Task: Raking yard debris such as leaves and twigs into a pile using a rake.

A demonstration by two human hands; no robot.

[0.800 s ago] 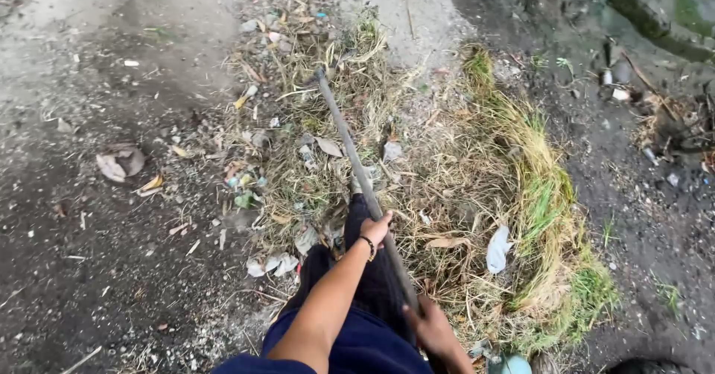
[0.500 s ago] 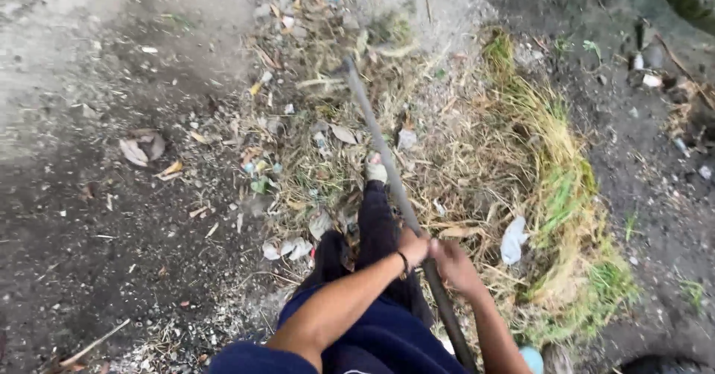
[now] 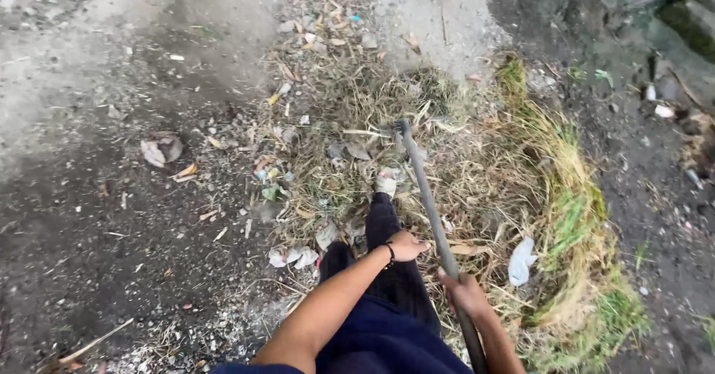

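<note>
Rake handle (image 3: 428, 203) runs from lower centre of frame up to mid-frame, head end buried in the heap of dry grass and litter (image 3: 387, 143). Right hand (image 3: 463, 292) has its grip clamped round the lower shaft. Left hand (image 3: 408, 245) sits just beside the shaft, fingers loosely curled, not wrapped on it as far as I can see (thumb side may be brushing it, can't tell). Dark-trousered leg (image 3: 387, 232) planted in the heap. White scrap (image 3: 521, 258) lies right of the handle; green grass (image 3: 573, 217) rims the heap's right edge. I read this as mid-stroke gathering debris. Next pull needs both hands on the shaft, drawn toward the feet.
</note>
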